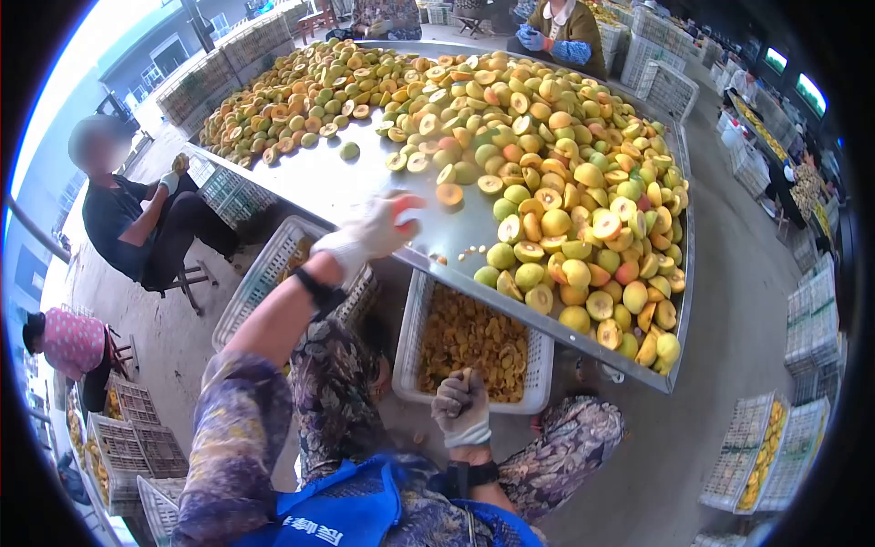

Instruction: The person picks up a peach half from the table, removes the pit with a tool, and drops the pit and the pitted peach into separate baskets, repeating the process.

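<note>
My left hand point(369, 232), in a white glove, is over the near edge of the metal table point(314, 187). It is blurred; the orange-covered fingertips curve apart with a gap, and no fruit shows between them. Just beyond them lies a blurred cut fruit half point(448, 194), cut face up. My right hand point(462, 406), in a grey-and-white glove, is closed in a fist above the white crate point(408, 351) between my legs. What the fist holds, if anything, is hidden. Brown-orange fruit pieces point(483, 333) fill much of that crate.
Halved yellow-green fruit point(583, 214) is heaped across the table, with several pale pits point(472, 249) near its edge. Another white crate point(264, 283) stands beside my left leg. A seated person point(137, 210) works at left; another person point(570, 36) sits across. Stacked crates point(761, 447) stand at right.
</note>
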Available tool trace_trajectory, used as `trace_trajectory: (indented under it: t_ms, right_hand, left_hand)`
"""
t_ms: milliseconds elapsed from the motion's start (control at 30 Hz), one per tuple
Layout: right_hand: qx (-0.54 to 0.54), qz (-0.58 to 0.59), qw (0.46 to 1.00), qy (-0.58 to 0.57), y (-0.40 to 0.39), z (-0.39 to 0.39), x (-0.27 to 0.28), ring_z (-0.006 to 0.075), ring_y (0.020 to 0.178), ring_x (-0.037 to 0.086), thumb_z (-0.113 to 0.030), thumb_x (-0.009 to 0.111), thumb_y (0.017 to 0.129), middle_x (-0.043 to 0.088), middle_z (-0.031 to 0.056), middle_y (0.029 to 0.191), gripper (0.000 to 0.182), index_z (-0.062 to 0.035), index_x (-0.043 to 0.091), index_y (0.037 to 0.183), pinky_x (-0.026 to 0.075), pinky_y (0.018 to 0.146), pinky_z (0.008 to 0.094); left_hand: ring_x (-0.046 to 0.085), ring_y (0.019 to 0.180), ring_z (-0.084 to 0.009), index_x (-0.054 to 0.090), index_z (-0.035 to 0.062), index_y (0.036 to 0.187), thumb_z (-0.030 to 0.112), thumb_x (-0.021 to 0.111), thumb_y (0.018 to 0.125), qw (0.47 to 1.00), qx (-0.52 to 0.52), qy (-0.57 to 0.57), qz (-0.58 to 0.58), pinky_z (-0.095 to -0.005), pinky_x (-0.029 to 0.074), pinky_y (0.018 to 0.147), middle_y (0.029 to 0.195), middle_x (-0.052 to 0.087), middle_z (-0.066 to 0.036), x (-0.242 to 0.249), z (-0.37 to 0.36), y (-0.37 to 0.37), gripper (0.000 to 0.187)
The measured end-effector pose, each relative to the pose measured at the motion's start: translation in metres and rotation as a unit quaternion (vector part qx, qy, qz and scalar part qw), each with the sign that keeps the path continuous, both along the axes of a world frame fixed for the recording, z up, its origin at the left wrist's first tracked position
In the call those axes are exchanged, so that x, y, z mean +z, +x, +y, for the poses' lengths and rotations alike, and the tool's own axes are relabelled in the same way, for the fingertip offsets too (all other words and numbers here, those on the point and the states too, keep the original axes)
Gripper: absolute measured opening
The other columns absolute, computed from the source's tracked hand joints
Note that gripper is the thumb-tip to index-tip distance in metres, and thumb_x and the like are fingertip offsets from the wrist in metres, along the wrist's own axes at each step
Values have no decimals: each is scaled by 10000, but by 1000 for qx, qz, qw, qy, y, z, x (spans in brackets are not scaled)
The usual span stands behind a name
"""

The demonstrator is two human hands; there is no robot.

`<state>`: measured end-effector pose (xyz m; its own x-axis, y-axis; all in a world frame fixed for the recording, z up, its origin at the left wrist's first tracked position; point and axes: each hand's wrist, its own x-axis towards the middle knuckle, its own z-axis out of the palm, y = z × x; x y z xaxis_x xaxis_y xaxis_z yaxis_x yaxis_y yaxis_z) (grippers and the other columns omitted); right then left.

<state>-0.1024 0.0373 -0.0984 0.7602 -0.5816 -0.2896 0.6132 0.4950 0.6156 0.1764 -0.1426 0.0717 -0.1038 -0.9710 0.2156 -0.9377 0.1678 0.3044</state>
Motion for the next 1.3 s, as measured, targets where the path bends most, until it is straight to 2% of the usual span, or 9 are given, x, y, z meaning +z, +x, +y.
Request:
trace_trajectory:
  t_ms: [167, 367, 567, 667, 867, 1000, 1133, 1233, 1300]
  right_hand:
    - [-13, 60, 998, -9, -4, -2, -12, 61, 558, 394, -381, 727, 969, 426, -84, 669, 328, -55, 720, 936, 305, 505, 250]
    - [15, 255, 959, -119, -3, -7, 17, 124, 553, 430, -563, 613, 1007, 493, -19, 657, 454, -117, 684, 960, 349, 519, 298]
    - [-60, 472, 864, -164, -13, -25, 55, 86, 504, 408, -593, 634, 989, 592, -17, 752, 440, -157, 666, 1040, 296, 448, 237]
    - [-17, 401, 900, -169, -13, -32, 63, 98, 522, 450, -534, 593, 1035, 660, 8, 814, 393, -162, 657, 1143, 338, 451, 231]
    - [-11, 304, 924, -230, -21, -14, 40, 70, 520, 413, -447, 557, 1078, 590, -31, 794, 347, -130, 655, 1181, 333, 462, 201]
    - [-36, 345, 898, -272, -22, -10, 54, 80, 667, 491, -396, 569, 1081, 610, -15, 921, 353, -97, 616, 1262, 385, 558, 215]
    - [-90, 387, 877, -269, -14, -2, 54, 169, 1086, 685, -321, 607, 1071, 666, 58, 1256, 456, -68, 544, 1444, 575, 904, 286]
    - [-60, 544, 758, -354, -12, 1, 28, 161, 1197, 625, -269, 617, 1071, 626, 46, 1312, 472, -45, 523, 1475, 537, 1004, 319]
    - [-52, 609, 709, -353, -13, 1, 51, 125, 1024, 610, -338, 608, 1074, 611, 19, 1187, 452, -29, 562, 1399, 517, 853, 294]
  left_hand:
    - [608, 1301, -361, 612, 272, 1424, 274, 619, 937, 988, -1, 41, -148, -454, 517, 1079, 1628, 431, -105, -64, -115, -44, 487]
    - [704, 1086, -328, 700, 185, 1302, 139, 590, 907, 965, -11, 255, -52, -405, 579, 909, 1241, 717, -145, -58, -144, -44, 412]
    - [717, 1039, -192, 728, 74, 1155, -32, 672, 892, 893, -264, 270, 245, -341, 577, 911, 1108, 765, -62, -13, -1, -79, 289]
    - [722, 996, -191, 715, 67, 1154, -51, 583, 847, 857, -338, 278, 271, -325, 579, 898, 1068, 756, -75, -6, 70, -105, 355]
    - [671, 1170, -195, 651, 46, 1272, 9, 695, 911, 831, -281, 261, 404, -334, 548, 976, 1345, 663, -110, -28, 116, -121, 365]
    - [516, 1396, -269, 583, 43, 1432, 186, 623, 1058, 720, -267, 203, 607, -391, 421, 1143, 1577, 479, -191, -51, 136, -136, 402]
    - [582, 1314, -244, 598, 37, 1422, 298, 642, 1052, 885, -234, -29, 401, -383, 481, 1071, 1514, 547, -136, -63, 150, -167, 455]
    - [603, 1300, -257, 514, 31, 1496, 361, 626, 1056, 759, -150, 103, 625, -390, 469, 1105, 1460, 578, -130, -95, 143, -170, 561]
    - [671, 1154, -263, 415, 60, 1561, 446, 500, 1100, 636, -96, 160, 748, -418, 540, 1027, 1401, 613, -164, -66, 141, -162, 608]
